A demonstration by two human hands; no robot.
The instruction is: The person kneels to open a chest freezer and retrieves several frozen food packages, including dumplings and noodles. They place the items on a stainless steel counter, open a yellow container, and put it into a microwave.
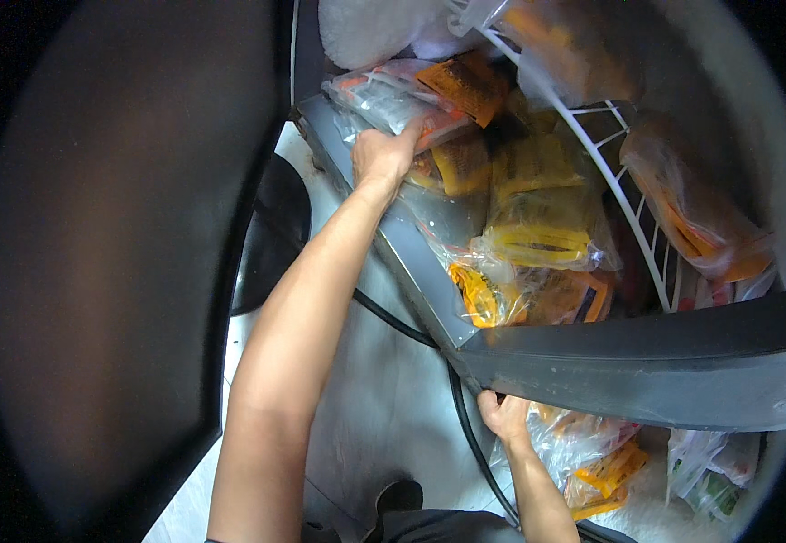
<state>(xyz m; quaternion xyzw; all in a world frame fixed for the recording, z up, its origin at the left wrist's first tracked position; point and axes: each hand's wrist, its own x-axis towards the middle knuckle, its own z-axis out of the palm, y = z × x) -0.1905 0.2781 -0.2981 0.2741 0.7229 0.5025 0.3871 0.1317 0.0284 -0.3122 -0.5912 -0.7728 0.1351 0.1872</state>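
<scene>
An open freezer compartment (427, 258) holds bagged packets. My left hand (383, 153) reaches to its upper front edge and grips a clear plastic bag of white and orange packets (393, 102); the fingertips are hidden. An orange packet (464, 85) lies against that bag. Yellow packets in clear plastic (535, 231) lie to the right, and a bag of yellow-orange packets (478, 292) lies nearer me. My right hand (504, 414) is curled around the edge of a thick dark grey panel (624, 363), close to the compartment's near corner; its fingertips are hidden too.
A white wire rack (610, 176) crosses the compartment, with more bags behind it. Frost (366, 30) is built up at the top. A large dark panel (128, 237) fills the left. Below the grey panel are bagged goods (590, 441). A black cable (464, 407) crosses the floor.
</scene>
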